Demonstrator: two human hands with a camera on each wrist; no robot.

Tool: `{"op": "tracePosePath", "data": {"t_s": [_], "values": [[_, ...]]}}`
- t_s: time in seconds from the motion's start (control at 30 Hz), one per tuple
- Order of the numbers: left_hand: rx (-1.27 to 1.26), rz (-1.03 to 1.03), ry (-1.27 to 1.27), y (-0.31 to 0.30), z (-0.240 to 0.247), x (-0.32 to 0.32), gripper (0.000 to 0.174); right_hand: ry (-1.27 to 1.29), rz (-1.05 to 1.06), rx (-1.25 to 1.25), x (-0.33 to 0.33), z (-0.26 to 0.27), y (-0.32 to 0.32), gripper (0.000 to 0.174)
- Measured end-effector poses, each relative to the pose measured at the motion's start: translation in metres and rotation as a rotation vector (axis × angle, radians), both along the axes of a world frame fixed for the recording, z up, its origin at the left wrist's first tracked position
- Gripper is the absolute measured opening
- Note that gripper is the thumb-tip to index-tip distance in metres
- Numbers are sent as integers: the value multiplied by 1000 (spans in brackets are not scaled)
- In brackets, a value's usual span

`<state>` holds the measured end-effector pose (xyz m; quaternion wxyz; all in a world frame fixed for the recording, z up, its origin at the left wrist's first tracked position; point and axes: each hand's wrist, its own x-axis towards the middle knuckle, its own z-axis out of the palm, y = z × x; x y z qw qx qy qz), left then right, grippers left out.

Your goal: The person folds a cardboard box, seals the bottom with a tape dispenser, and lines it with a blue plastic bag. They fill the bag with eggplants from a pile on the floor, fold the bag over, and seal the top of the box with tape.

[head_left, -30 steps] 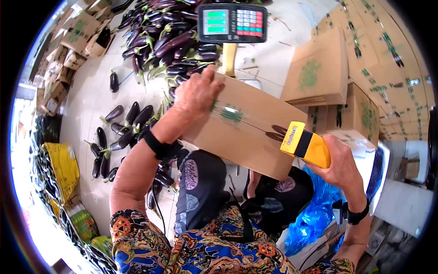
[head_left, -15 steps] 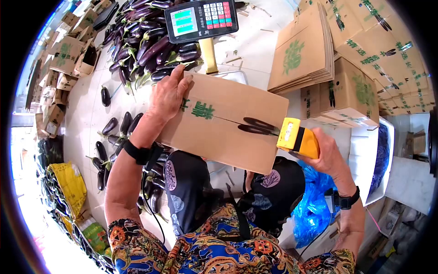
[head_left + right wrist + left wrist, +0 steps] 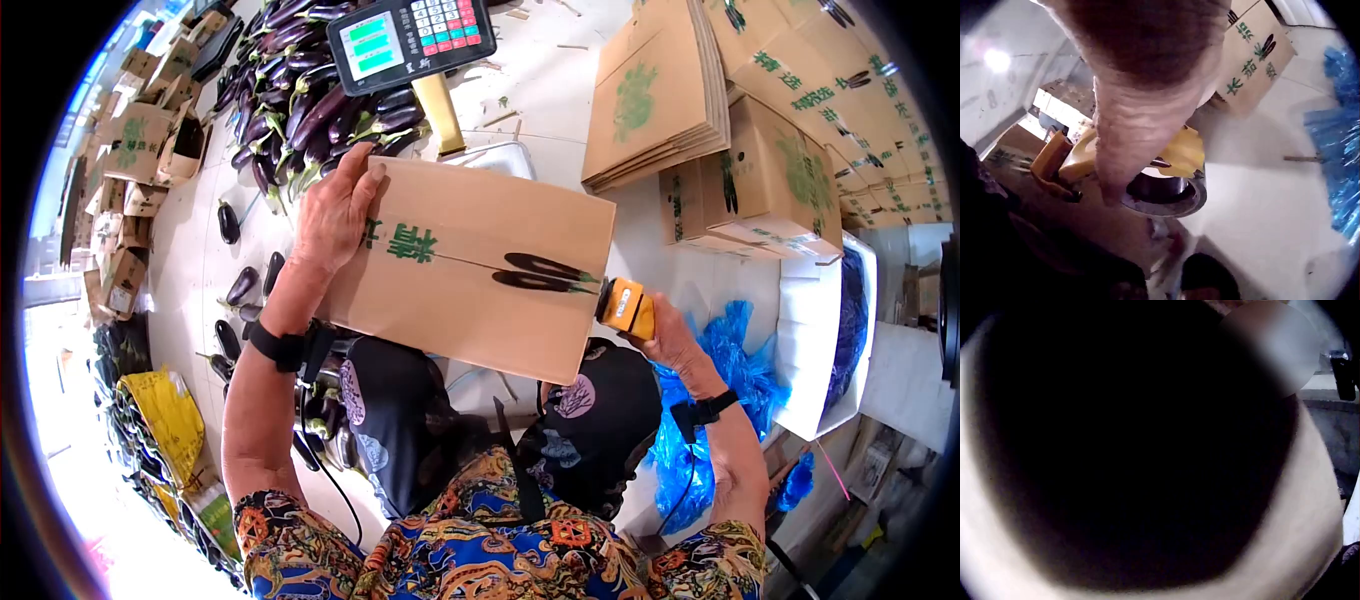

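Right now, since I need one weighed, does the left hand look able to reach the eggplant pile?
Probably yes: the left hand is on the carton, the eggplant pile lies beyond, and nothing shows between them, though the carton may need letting go.

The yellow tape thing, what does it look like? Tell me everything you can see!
It's a yellow tape dispenser, smooth like plastic, with a dark front end and a pale label on top. A round roll of tape sits in it. The right hand grips it, slanted, beside the end of the cardboard box; I can't tell whether they touch.
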<state>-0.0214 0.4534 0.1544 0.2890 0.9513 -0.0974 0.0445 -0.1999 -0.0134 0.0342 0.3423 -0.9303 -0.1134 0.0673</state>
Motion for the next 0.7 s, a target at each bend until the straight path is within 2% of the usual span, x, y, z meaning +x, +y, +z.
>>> {"op": "tracePosePath", "data": {"t_s": [0.17,0.23,0.33,0.4,0.47,0.57,0.63,0.67,0.7], "values": [[18,-16,-36,1,-2,1,44,42,-92,6,-21,4,-26,59],[35,7,35,-1,3,-1,46,23,-90,3,-33,10,-30,59],[37,32,90,-4,8,-3,50,46,-48,-164,-33,31,-37,56],[53,36,86,-4,7,-1,49,71,-16,-321,-23,66,-30,52],[64,33,66,-3,4,-1,49,131,19,-517,-11,110,1,48],[90,6,-9,-1,-7,3,49,250,-9,-668,20,131,39,45],[149,-19,-73,-1,-10,3,50,199,90,-545,51,97,65,41],[105,-21,-12,-2,-5,3,47,-96,342,-774,52,73,74,39],[62,-22,-38,-1,-3,3,46,-107,419,-833,61,65,83,38]]}}
